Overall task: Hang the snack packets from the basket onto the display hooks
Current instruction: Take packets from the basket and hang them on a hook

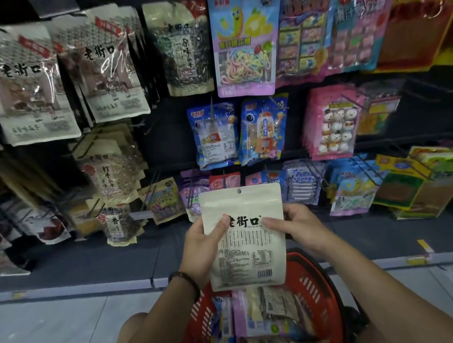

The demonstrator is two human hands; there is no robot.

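Over basket [323, 294], hands [202, 246] [300, 225] hold packet [246, 252] upright, hole up.

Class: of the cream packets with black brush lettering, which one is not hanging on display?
The cream packet gripped by the left hand and right hand above the red basket; the other packets hang on display.

Matt cream packet [247, 252], glossy plastic pouches [243, 45], red plastic basket [316, 281], smooth pale floor tiles [56, 339]

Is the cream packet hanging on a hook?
No: the left hand and right hand hold the cream packet above the red basket.
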